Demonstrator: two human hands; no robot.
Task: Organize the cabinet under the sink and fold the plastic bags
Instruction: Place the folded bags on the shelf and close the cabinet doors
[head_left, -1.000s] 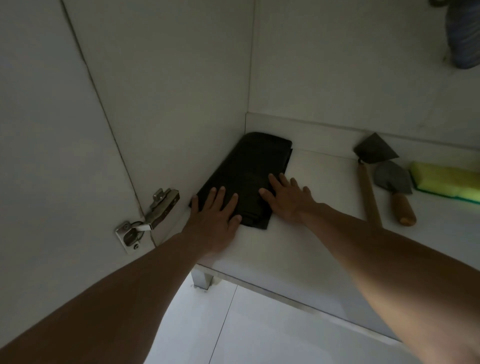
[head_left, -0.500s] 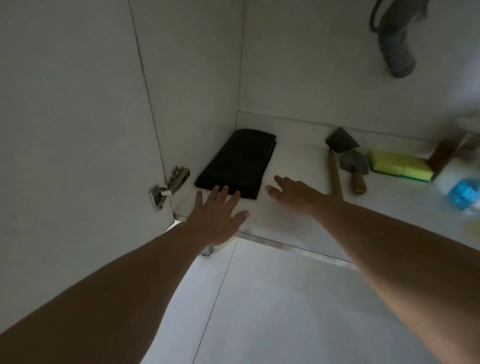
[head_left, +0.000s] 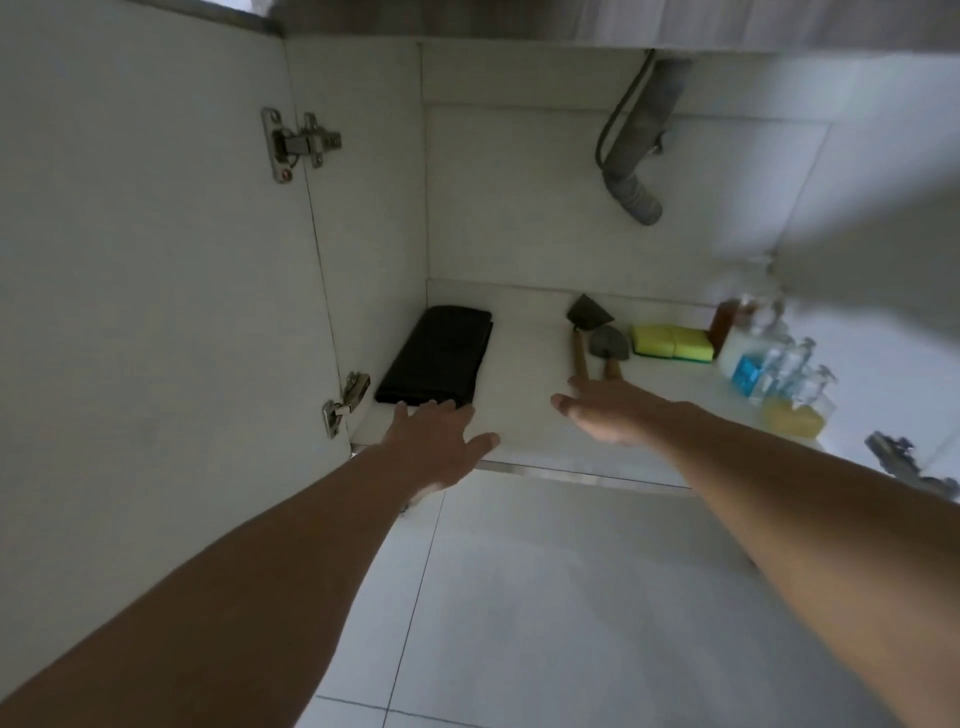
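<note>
On the white cabinet floor (head_left: 519, 395), the folded black plastic bags (head_left: 435, 361) sit centre-left against the side wall, so my empty, spread left hand (head_left: 435, 441) and right hand (head_left: 608, 413) should clear them without nudging.

The folded bags (head_left: 434, 358) lie in the cabinet floor's (head_left: 524, 395) back-left corner, against the side wall. To their right lie two trowels (head_left: 592, 338) side by side, then the sponges (head_left: 672, 342), then bottles (head_left: 769, 364) farthest right. The drain pipe (head_left: 636, 171) hangs above.
</note>
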